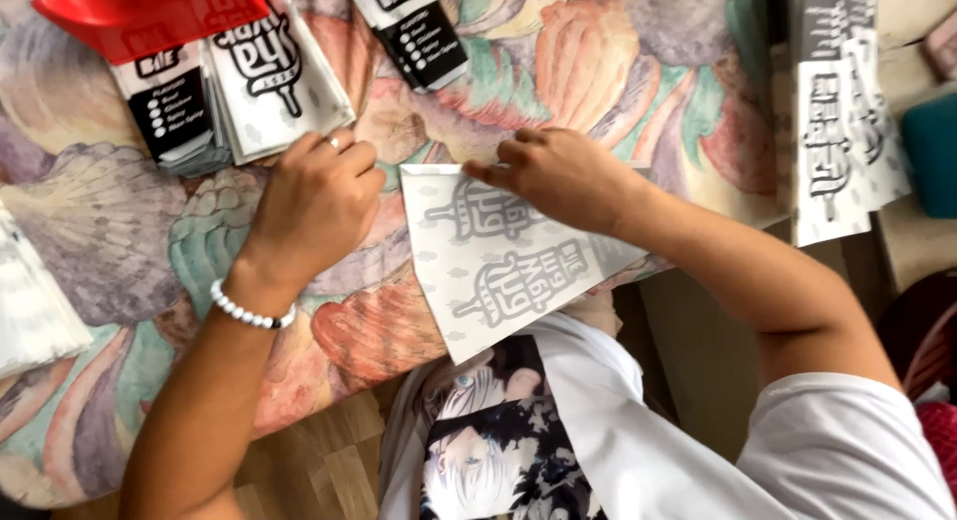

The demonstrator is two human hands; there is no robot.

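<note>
I saw both hands down on the table [120, 241], which had a shell-pattern cloth in pastel colours. Right hand [563, 176] lay flat on the top edge of a grey printed sheet [498, 266]; fingers were held together, tips pressing the sheet's upper left corner. Whether thumb and forefinger pinched the edge, I couldn't tell. The sheet lay tilted at the table's near edge, its lower corner hanging over toward the person's white shirt [598, 420].

Left hand [314, 206] was curled into a loose fist, knuckles up, resting on the cloth just left of the sheet. It wore a ring, and a bead bracelet [249, 311] at the wrist. Its fingertips were tucked under, so I couldn't see if they held anything. It sat just below a stack of white sheets [269, 66], touching or nearly so.

More stacks: black-and-white cards [169, 111] at far left under a red box [140, 11], another card [419, 31] top centre, and grey sheets [837, 111] at right.
</note>
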